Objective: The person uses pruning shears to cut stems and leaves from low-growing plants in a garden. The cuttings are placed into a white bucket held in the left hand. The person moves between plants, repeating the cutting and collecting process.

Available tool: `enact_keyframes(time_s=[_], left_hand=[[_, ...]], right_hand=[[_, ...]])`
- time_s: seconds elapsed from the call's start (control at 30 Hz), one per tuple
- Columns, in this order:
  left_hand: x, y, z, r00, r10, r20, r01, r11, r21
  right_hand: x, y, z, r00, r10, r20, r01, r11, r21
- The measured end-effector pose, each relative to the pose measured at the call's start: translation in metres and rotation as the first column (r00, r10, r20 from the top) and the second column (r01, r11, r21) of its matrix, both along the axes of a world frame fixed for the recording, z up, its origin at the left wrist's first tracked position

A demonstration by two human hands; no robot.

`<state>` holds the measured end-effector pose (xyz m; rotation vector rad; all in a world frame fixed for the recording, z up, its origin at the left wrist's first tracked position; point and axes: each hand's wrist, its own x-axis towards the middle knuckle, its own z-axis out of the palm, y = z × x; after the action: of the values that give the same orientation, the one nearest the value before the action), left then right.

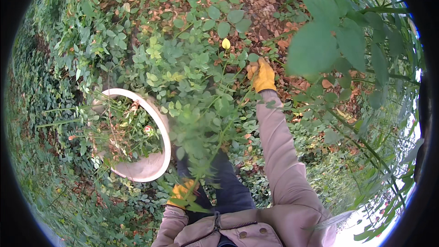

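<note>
My right hand (pixel 261 74), in a yellow work glove, reaches forward into the rose foliage with its fingers curled at a green stem; whether it grips the stem is unclear. My left hand (pixel 183 192), gloved alike, is low near my thighs, partly behind blurred leaves, so what it holds cannot be told. A long leafy rose stem (pixel 224 128) runs between the two hands. To the left stands a pale round bucket (pixel 166 140) filled with cut rose stems (pixel 127 127), a red and white bloom (pixel 148 129) among them.
Dense rose bushes (pixel 113 44) surround me. Large leaves (pixel 313 46) hang close to the camera at the upper right, and long branches (pixel 363 144) arch down the right side. Brown fallen leaves (pixel 264 1) cover the ground ahead.
</note>
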<state>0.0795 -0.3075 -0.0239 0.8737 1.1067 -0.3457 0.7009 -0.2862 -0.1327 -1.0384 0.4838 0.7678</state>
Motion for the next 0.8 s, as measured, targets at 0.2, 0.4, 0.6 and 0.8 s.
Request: enact_keyframes(time_s=[0.2,0.4,0.6,0.8], left_hand=[[0.007,-0.022,-0.011,0.762,0.581,-0.285,-0.647,0.697,-0.309],[0.006,-0.031,-0.016,0.746,0.646,-0.16,-0.635,0.619,-0.462],[0.021,-0.029,-0.006,0.687,0.666,-0.289,-0.723,0.589,-0.362],[0.041,-0.016,0.005,0.777,0.592,-0.213,-0.627,0.706,-0.328]], right_hand=[[0.014,0.001,0.032,0.964,0.248,0.096,-0.222,0.949,-0.225],[-0.006,0.004,0.025,0.909,0.279,0.31,-0.105,0.873,-0.477],[-0.02,0.011,0.011,0.882,0.217,0.419,0.037,0.853,-0.52],[-0.032,0.017,0.009,0.834,0.25,0.491,0.084,0.824,-0.561]])
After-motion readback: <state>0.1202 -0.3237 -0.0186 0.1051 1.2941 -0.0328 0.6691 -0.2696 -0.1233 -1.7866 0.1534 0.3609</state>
